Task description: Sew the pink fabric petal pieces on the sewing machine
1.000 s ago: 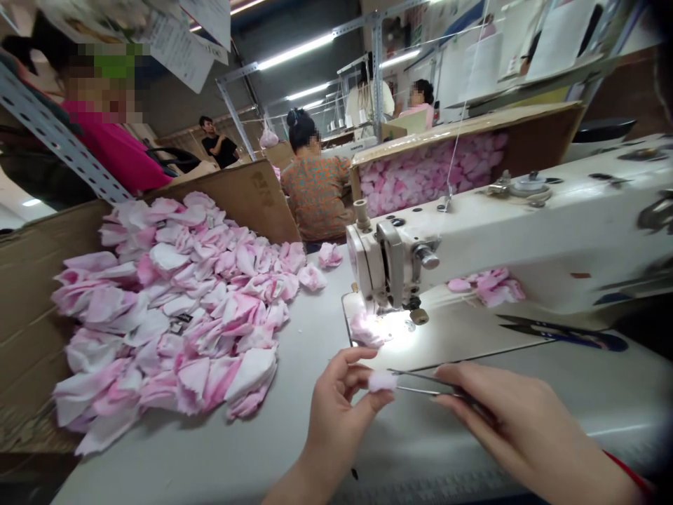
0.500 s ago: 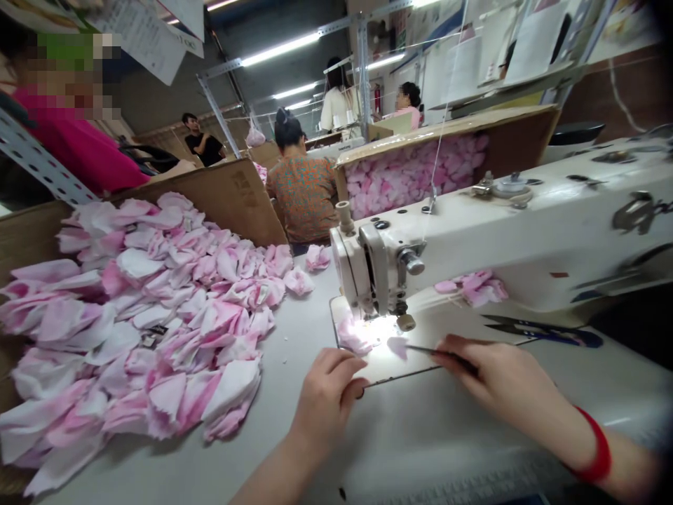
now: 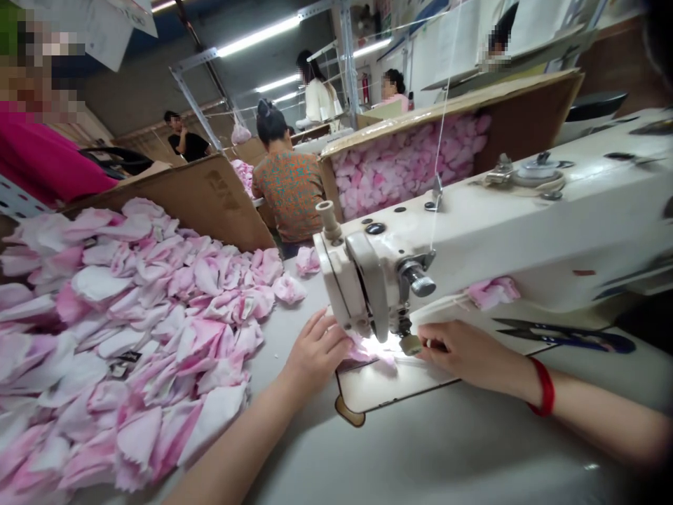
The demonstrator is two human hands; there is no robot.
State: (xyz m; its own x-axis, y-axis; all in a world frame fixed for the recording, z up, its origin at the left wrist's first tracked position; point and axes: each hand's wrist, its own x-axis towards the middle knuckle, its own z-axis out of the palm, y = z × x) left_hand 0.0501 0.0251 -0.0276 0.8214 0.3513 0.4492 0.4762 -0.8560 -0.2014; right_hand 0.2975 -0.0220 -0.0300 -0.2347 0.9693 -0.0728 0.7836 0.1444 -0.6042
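A small pink and white fabric piece [image 3: 386, 363] lies in bright light under the needle area of a white sewing machine [image 3: 362, 287]. My left hand [image 3: 315, 351] bends its fingers over the left part of the piece, at the edge of the machine plate [image 3: 394, 393]; its thumb is hidden. Close to the right of the presser foot, my right hand [image 3: 455, 351], with a red band at the wrist, is closed around a slim dark tool [image 3: 434, 344]. The tool's tip is hidden behind the machine head, so its exact kind does not show.
Pink and white fabric pieces [image 3: 158, 308] heap up at left against a cardboard box [image 3: 210, 193]. Blue-handled thread snips [image 3: 578, 337] lie right of my right hand. Another pink piece [image 3: 494, 291] lies by the machine arm. Co-workers sit and stand beyond.
My left hand has moved up onto the fabric beside the machine head. My right hand has moved forward and left with the tool, nearer the presser foot. The view has shifted slightly.
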